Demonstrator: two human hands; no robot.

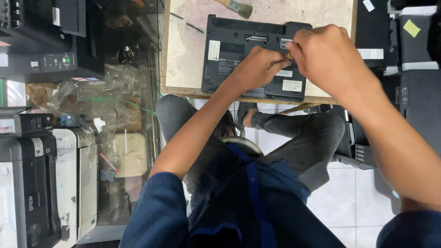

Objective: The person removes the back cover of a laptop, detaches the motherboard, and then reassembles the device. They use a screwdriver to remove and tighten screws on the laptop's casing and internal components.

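Observation:
A black laptop [229, 50] lies upside down on a small wooden table [183, 50], its underside with white labels facing up. My left hand [257, 66] rests on the laptop's base with fingers pinched around a small yellowish tool tip [290, 56]. My right hand [328, 57] is closed over the same spot from the right, gripping what looks like the tool's handle, which the fist hides. Both hands meet over the laptop's right half.
A paintbrush [236, 6] lies at the table's far edge. Printers [32, 174] stand stacked at left beside crumpled plastic wrap [101, 92]. More black printers [413, 55] crowd the right. My legs and a tiled floor [349, 202] are below.

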